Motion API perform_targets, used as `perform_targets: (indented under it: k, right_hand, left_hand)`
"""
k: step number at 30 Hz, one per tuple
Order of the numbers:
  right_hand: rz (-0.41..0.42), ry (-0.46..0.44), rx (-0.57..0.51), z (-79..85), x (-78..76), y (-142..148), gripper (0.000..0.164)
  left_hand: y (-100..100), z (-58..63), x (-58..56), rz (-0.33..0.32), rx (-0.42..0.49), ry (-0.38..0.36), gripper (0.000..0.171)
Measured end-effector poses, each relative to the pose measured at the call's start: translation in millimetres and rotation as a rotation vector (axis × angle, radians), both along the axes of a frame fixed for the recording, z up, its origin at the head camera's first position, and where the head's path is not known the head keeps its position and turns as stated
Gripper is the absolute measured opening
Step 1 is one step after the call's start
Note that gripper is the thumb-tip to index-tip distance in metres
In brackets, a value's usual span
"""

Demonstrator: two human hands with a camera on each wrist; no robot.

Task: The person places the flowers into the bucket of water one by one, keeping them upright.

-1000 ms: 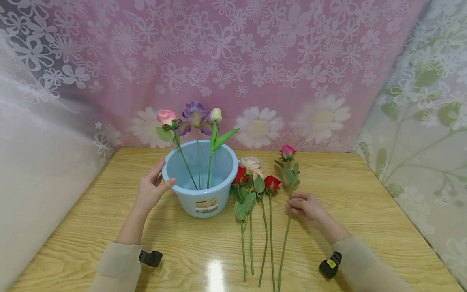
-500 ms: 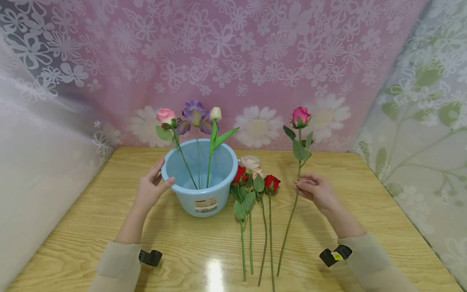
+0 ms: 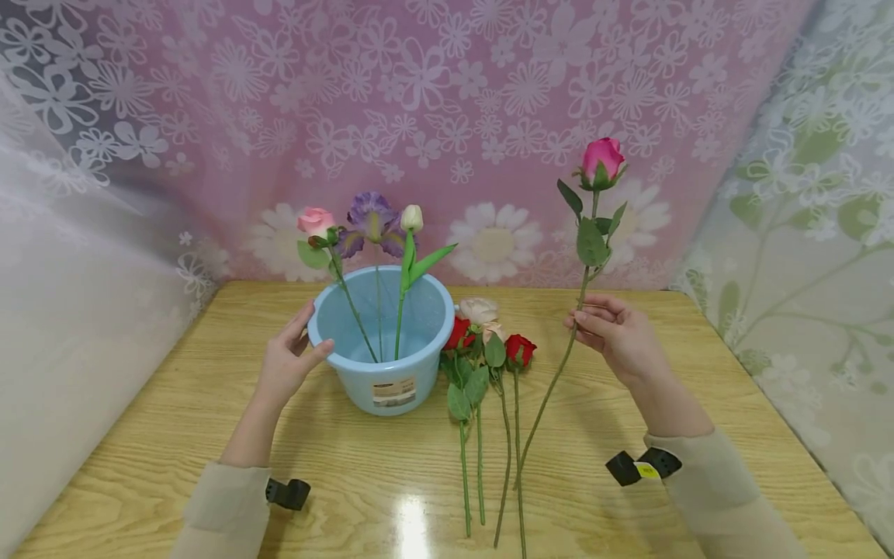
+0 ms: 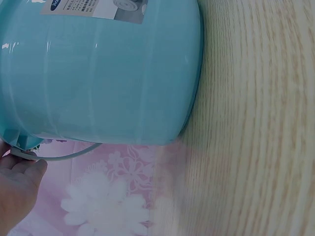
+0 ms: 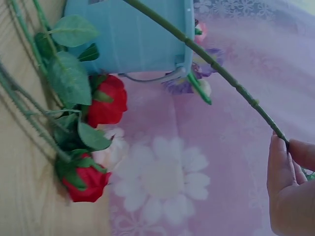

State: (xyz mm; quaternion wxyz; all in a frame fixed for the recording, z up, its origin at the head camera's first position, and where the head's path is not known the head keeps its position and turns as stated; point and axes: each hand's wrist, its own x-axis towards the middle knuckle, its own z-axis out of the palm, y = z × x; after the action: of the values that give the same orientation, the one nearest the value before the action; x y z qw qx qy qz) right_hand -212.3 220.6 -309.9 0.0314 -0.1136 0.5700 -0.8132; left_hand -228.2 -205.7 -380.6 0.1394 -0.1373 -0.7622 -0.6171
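1. The blue bucket (image 3: 359,388) stood upright on the table (image 3: 363,481) and served as the reference for all positions below.

2. The magenta rose (image 3: 592,244) was held well apart to the right of the bucket, beyond the loose flowers, bloom uppermost and stem slanting down toward the person.

3. The right hand (image 3: 621,334) pinched the rose's stem between thumb and fingers, below the leaves.

4. The left hand (image 3: 289,353) gripped the bucket's left rim, thumb over the edge; the left wrist view placed its fingers by the root of the handle (image 4: 69,156).

5. Change over the last second: the rose's bloom had risen, in the head view, from about the level of the bucket's rim to above the flowers standing inside it. The left hand and the bucket had hardly moved.

6. Significance, as judged: the rose had been separated from the loose group, while the bucket's contents were unaltered and the left hand kept the vessel steady.

7. Inside the bucket stood a pink rose (image 3: 317,223), a purple iris (image 3: 374,217) and a white tulip (image 3: 412,219).

8. Just right of the bucket lay red roses (image 3: 521,351) and pale flowers (image 3: 478,310).

9. Whether the raised stem's lower end touched anything could not be told.
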Motion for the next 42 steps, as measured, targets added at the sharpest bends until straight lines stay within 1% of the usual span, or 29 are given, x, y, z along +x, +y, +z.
perform_targets:
  k: [8, 16, 23, 30, 34, 38, 40, 42]
  right_hand:
    - [0.022, 0.071, -0.114, 20.5, -2.0, -8.4, 0.015]
    - [-0.016, 0.134, -0.188, 41.3, -5.0, -22.0, 0.014]
    - [-0.044, 0.151, -0.293, 57.5, -9.3, -35.7, 0.015]
    - [-0.132, 0.124, -0.423, 70.4, -11.9, -51.4, 0.023]
    - [-0.200, 0.124, -0.466, 74.3, -15.0, -58.8, 0.026]
    - [-0.291, 0.133, -0.488, 77.0, -19.2, -64.9, 0.025]
    - [-0.318, 0.135, -0.487, 75.8, -21.5, -69.4, 0.022]
    - [-0.337, 0.133, -0.459, 73.2, -23.7, -74.9, 0.020]
  left_hand:
    - [-0.9, -1.5, -0.4, 0.007, -0.019, 0.011, 0.064]
    - [-0.4, -0.4, -0.2, 0.007, -0.018, 0.006, 0.064]
    - [0.0, 0.8, 0.6, -0.001, -0.004, 0.019, 0.063]
    - [0.1, 0.5, 0.6, 0.001, -0.004, 0.020, 0.063]
    - [0.6, 0.7, -0.4, 0.000, -0.009, 0.020, 0.063]
    - [1.8, 1.4, -2.2, -0.008, -0.003, 0.013, 0.063]
    - [0.7, 0.8, -1.7, -0.005, -0.009, 0.004, 0.063]
    - [-0.8, 0.1, -0.2, 0.003, -0.015, -0.004, 0.064]
